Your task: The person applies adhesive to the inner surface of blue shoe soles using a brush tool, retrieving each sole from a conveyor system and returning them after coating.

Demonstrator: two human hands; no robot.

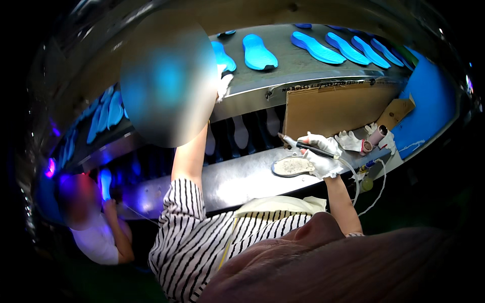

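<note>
My left arm reaches forward to the conveyor belt (202, 96). A blurred patch covers most of my left hand (224, 87); only a bit of its white glove shows, beside a bright blue shoe sole (222, 56), and its grip is hidden. My right hand (322, 155), in a white glove with bare fingertips, is closed around a black-handled, pen-like corded tool (314, 149). The tool's pale shaft and dark tip point up and left. Beside and partly under that hand, a pale shoe sole with a dark rim (292, 166) lies on the metal ledge (237, 174).
More blue soles (259, 52) lie along the belt. Below it, dark racks hold soles (240, 134). A cardboard sheet (338, 108) leans behind my right hand, near white gloves (348, 140) and a thread spool (377, 135). At left, a co-worker (98, 240) holds a sole (105, 184).
</note>
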